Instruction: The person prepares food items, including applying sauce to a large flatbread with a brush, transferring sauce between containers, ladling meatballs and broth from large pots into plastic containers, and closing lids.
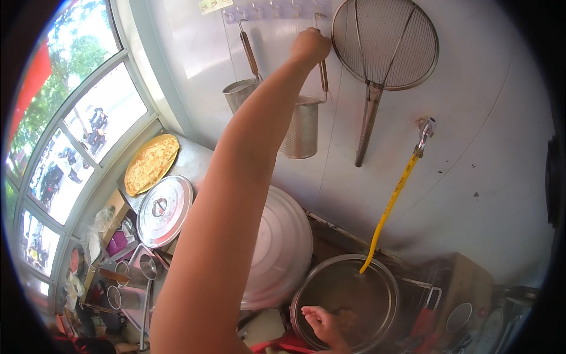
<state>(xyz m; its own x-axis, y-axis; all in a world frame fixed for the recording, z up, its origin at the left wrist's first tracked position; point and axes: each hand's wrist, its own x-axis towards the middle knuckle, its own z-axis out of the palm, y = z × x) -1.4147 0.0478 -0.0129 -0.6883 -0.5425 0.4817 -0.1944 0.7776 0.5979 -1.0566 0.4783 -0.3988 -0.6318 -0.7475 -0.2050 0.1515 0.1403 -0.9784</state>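
My left hand point(311, 45) is raised to the wall hooks, closed around the handle of a perforated metal noodle strainer point(301, 128). The strainer hangs upright against the wall, partly behind my forearm. Its handle's hooked top reaches a hook on the strip. My right hand point(323, 325) is low, fingers apart and empty, over the near left rim of a large round metal pot point(395, 305) holding liquid. A yellow hose point(391, 203) runs from a wall tap point(426, 126) down to the pot. A second strainer point(239, 94) and a large wire-mesh skimmer point(384, 42) hang on either side.
A big round lid point(283, 248) lies left of the pot. Beyond it are a steel lid point(164, 210) and a yellow plate of flatbread point(151, 164) by the window. Ladles and metal cups point(126, 297) crowd the lower left, near another person's arm point(128, 347). A box point(471, 287) stands right.
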